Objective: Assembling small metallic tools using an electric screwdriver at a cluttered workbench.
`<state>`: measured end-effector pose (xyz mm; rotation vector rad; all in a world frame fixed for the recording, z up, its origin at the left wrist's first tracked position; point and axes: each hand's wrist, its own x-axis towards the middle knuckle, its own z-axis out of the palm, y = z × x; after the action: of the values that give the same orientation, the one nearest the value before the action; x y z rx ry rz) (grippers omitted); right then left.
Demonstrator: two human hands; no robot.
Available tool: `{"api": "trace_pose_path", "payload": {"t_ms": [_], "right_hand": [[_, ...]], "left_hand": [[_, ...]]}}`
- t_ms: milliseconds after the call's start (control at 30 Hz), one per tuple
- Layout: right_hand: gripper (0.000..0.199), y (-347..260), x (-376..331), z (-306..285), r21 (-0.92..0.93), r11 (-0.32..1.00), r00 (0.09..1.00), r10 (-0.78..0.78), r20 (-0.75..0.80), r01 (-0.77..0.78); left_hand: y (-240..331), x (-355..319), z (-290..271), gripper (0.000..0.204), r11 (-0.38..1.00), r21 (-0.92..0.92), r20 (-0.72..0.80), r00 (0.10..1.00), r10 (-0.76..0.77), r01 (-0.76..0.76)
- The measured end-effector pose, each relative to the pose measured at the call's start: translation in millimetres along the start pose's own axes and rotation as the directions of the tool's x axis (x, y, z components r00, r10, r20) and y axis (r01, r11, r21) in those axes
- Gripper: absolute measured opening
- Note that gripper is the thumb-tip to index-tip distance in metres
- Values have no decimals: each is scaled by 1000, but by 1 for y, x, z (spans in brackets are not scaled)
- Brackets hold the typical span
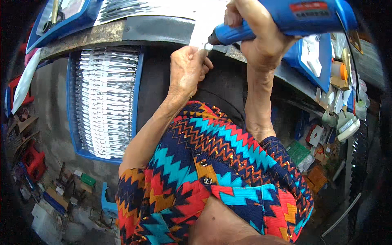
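Blue driver (326,22) clasped in its grip, the right hand (263,38) reached forward to the table (106,34). Right at the driver's tip, I saw a small shiny part (208,46), pinched by the left hand (188,67), whose forearm slanted forward and rightward.

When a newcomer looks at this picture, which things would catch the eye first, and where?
Probably the multicoloured zigzag-patterned fabric shirt across the lower middle comes first. Next is the bulky blue power tool in the right hand, upper right, its dark tip near the left hand. At left, a blue rectangular tray holds many slim white-and-dark pieces.
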<state>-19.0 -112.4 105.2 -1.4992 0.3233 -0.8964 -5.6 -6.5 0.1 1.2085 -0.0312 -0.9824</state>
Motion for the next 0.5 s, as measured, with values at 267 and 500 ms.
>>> {"api": "trace_pose_path", "payload": {"t_ms": [267, 500], "right_hand": [[10, 16, 1, -4, -393, 788, 880, -446, 165, 473], [7, -20, -3, 11, -181, 983, 999, 38, 2, -37]], "left_hand": [[-4, -2, 2, 27, 1000, -9, -30, 999, 22, -23], [-3, -1, 3, 18, 1000, -17, -36, 999, -5, 5]]}}
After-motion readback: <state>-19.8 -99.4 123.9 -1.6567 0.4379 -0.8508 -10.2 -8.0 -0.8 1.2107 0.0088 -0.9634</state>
